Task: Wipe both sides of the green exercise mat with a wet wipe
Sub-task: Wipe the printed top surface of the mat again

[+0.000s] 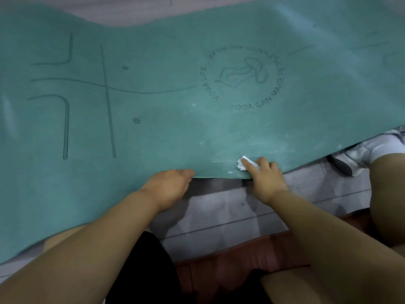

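Note:
The green exercise mat point(153, 119) spreads across most of the view, printed side up, with alignment lines at the left and a round yoga logo at the right. Its near edge is lifted off the floor. My left hand point(168, 187) grips that near edge, fingers curled under it. My right hand point(266, 178) holds a small white wet wipe point(245, 163) and presses it on the mat right at the near edge. Small white flecks and streaks lie on the mat around the wipe.
Grey tiled floor point(230, 216) shows below the raised edge. My knees and black shorts point(144, 270) are at the bottom, over a reddish seat point(230, 266). A white sneaker point(359, 154) rests at the right, under the mat's edge.

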Motion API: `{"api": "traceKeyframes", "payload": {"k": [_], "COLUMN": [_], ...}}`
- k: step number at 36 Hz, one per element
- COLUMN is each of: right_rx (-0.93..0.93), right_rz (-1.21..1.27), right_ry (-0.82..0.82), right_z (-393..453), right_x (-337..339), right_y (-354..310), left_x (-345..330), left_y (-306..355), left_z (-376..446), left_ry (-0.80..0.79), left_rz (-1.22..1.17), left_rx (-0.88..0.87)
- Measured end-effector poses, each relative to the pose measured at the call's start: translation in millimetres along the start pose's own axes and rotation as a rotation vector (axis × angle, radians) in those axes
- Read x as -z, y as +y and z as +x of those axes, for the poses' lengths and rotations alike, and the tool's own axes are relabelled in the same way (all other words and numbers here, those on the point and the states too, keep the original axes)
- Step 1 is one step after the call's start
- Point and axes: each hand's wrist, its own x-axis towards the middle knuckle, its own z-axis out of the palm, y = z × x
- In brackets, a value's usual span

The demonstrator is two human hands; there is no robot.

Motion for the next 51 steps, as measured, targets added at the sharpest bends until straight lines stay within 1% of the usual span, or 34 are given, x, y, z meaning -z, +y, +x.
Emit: {"api": "traceKeyframes", "payload": {"k": [3,5,7,8,13,20,23,26,28,30,32,36,40,42,45,47,51], "right_rx": [-0.053,-0.032,-0.002,0.012,-0.002,-0.089,-0.130,-0.176,-0.201,-0.236,-0.259,-0.275,-0.274,-0.204,-0.110,-0.077,-0.045], "right_rz": [-0.014,-0.048,-0.086,-0.113,-0.186,-0.180,-0.211,-0.216,-0.217,-0.223,-0.228,-0.263,-0.086,-0.043,-0.012,0.025,0.063], "right_ry": [0.015,0.056,0.105,0.123,0.191,0.297,0.309,0.300,0.292,0.254,0.182,-0.025,-0.183,-0.180,-0.128,-0.110,-0.107], "right_z": [3,4,5,5,-1,-17,-27,-39,-46,-53,-60,-61,-47,-38,-25,-14,13], "right_x": [13,23,36,44,78,127,146,159,164,169,171,165,154,148,141,138,129], "right_y": [3,5,8,10,26,58,76,96,110,123,134,149,152,149,139,130,114], "left_x": [2,1,-1,-2,0,14,21,21,14,6,1,-12,-17,-17,-17,-16,-9], "left_y": [0,-2,-5,-6,5,42,65,84,95,108,122,139,133,126,110,94,59], "left_z": [-4,-7,-11,-13,-11,9,17,30,42,54,60,65,63,61,64,69,83], "left_ry": [-0.018,-0.094,-0.154,-0.160,-0.098,-0.051,-0.031,-0.009,-0.001,-0.015,-0.025,-0.068,-0.173,-0.200,-0.216,-0.209,-0.154], "left_rz": [0.071,0.160,0.168,0.163,0.110,0.027,-0.007,-0.015,-0.023,-0.030,-0.037,-0.017,0.031,0.026,-0.024,-0.028,0.052], "left_rx": [-0.008,0.032,0.099,0.114,0.102,-0.016,-0.074,-0.149,-0.229,-0.286,-0.308,-0.315,-0.296,-0.288,-0.279,-0.231,-0.101]}}
